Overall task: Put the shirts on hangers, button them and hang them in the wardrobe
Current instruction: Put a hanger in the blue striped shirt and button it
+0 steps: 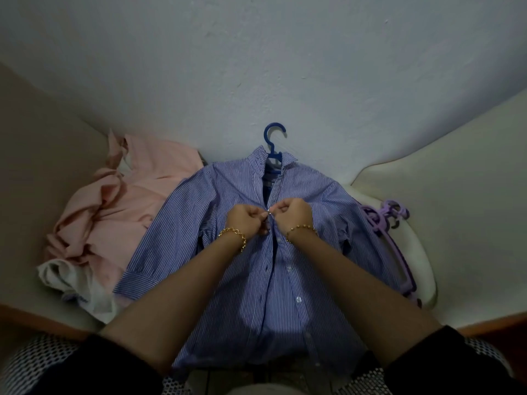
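Both hands meet at the placket of the blue striped shirt [242, 266], below its collar. The left hand [247, 220] and right hand [293, 213], fingers curled, pinch the fabric edges around a button [269, 213]. The shirt lies on a blue hanger [273, 143], with pink clothes [114, 212] to its left.

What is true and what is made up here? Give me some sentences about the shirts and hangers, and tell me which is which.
1. The striped shirt is on a blue hanger. True.
2. The pink shirt lies to the right of the striped shirt. False: it lies crumpled on the left.
3. The left hand and the right hand both pinch the striped shirt's front, near the top. True.
4. The purple hangers each carry a shirt. False: they lie bare on the right.
5. The striped shirt hangs in a wardrobe. False: it lies spread out in front of the person.
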